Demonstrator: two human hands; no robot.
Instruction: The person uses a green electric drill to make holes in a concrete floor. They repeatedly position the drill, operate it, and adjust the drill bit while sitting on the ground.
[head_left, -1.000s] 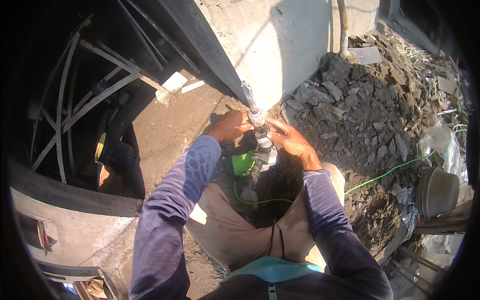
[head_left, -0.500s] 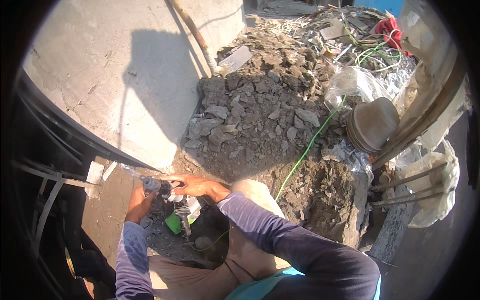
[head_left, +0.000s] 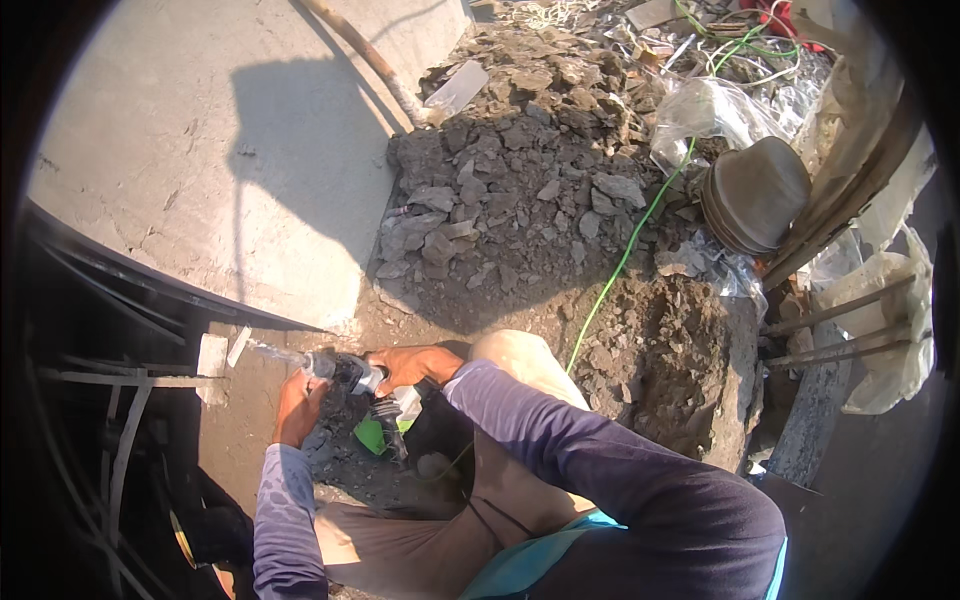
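In front of my bent legs I hold a power drill [head_left: 347, 374], apparently a hammer drill, with a grey and black body. Its drill bit [head_left: 277, 352] points left, toward the dark gap by the wall. The fingers of my left hand [head_left: 297, 405] close round the front end by the chuck. My right hand [head_left: 412, 366] wraps the body from the other side, thumb and fingers bent on it. Just beneath the drill is a bright green and white piece [head_left: 372, 434]; whether it belongs to the drill I cannot tell.
A pale concrete wall [head_left: 130, 170] rises at left, with a rusty pipe [head_left: 372, 62] against it. Broken rubble [head_left: 530, 200] spreads ahead. A green cable [head_left: 632, 245] crosses it. Stacked buckets [head_left: 757, 195], plastic sheeting and metal rods [head_left: 840, 348] stand at right. Dark bars [head_left: 130, 379] lie left.
The view has shifted slightly, so the scene sits a little differently. The drill has tilted somewhat in my hands, with both hands still on it.
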